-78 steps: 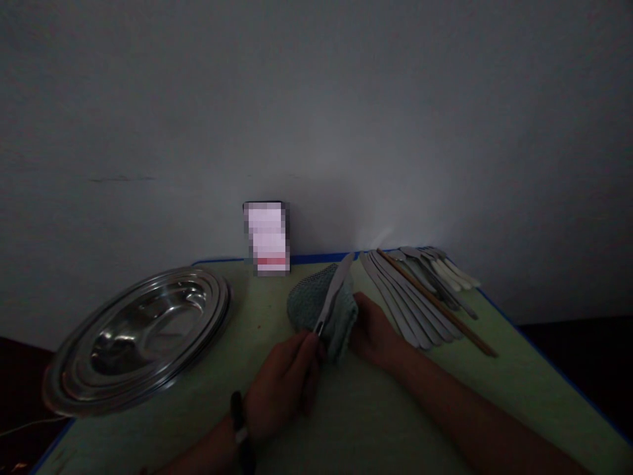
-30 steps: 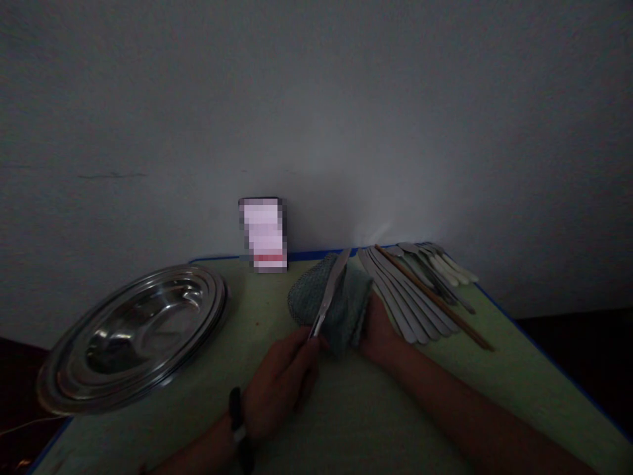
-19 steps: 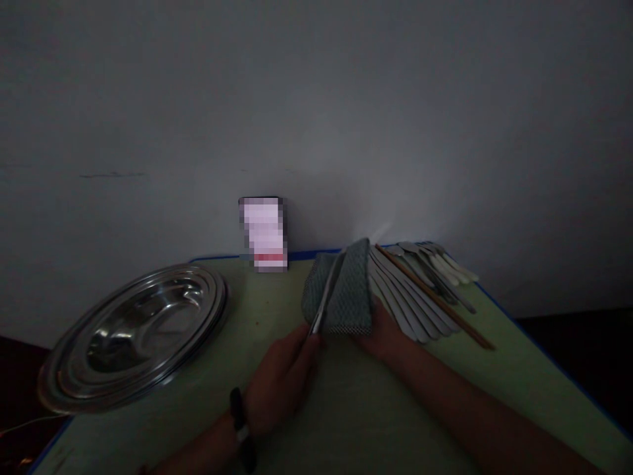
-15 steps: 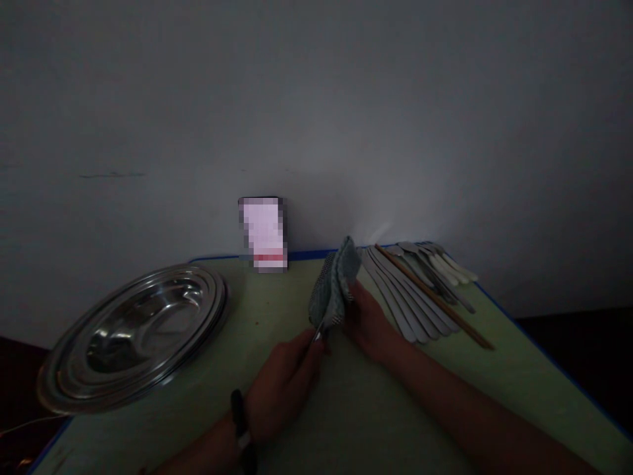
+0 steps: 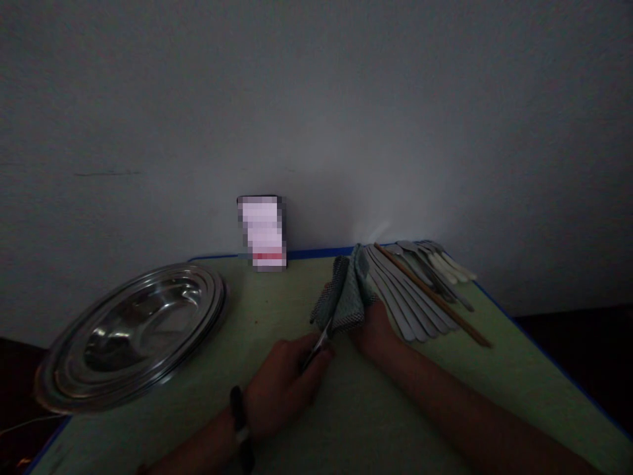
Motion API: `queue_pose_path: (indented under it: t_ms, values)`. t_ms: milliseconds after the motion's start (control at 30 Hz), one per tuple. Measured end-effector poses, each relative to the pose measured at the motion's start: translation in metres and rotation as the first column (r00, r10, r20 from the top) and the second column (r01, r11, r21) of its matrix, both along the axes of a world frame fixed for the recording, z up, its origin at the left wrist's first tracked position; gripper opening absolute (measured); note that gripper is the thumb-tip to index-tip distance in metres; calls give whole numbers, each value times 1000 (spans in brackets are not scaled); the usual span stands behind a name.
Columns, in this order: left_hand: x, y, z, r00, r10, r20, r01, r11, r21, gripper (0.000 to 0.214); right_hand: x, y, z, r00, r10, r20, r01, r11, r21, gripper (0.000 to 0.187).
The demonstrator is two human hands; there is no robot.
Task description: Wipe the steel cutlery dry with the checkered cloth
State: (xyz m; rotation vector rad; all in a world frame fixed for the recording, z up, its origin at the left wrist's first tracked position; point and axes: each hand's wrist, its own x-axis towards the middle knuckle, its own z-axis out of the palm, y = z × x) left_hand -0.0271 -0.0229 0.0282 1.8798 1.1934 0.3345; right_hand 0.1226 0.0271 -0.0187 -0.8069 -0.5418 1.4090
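My left hand [image 5: 284, 386] is closed round the handle of a table knife [image 5: 324, 334] near the middle of the pale green table [image 5: 376, 422]. The knife's blade runs up and away into a grey-green cloth [image 5: 346, 297]. My right hand [image 5: 374, 330] is wrapped round that cloth, which is folded over the blade and hides most of it. A dark band sits on my left wrist.
A stack of shiny steel plates [image 5: 131, 330] rests at the table's left. A row of knives [image 5: 405, 293], a wooden stick [image 5: 432, 295] and spoons and forks [image 5: 440, 264] lie at the back right. A blurred-out phone [image 5: 262, 231] leans on the grey wall.
The cloth, earlier lying under the blade, has been folded up and closed over it by my right hand. My left hand has drawn the knife slightly back toward me.
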Motion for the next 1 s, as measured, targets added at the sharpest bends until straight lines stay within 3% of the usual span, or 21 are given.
queue_pose_path:
  t_ms: [200, 367, 567, 767, 1000]
  values:
    - [-8, 3, 3, 996, -77, 55, 79, 996, -46, 30, 6, 6, 3, 989, -148, 16, 147, 989, 26, 22]
    - [-10, 4, 2, 994, -56, 93, 64, 994, -92, 32, 7, 8, 10, 983, -148, -106, 147, 989, -19, 21]
    - [-10, 5, -1, 992, -6, 124, 34, 974, -224, 36, 7, 4, 13, 996, -89, -30, 90, 995, 30, 22]
    - [-10, 3, -4, 992, -25, 123, 46, 984, -174, 36, 6, 2, 12, 998, -64, -23, 66, 993, 100, 20]
    - [-10, 6, 0, 991, -134, 15, 135, 989, -62, 31, 12, 7, 7, 984, -83, -158, 84, 996, -3, 22]
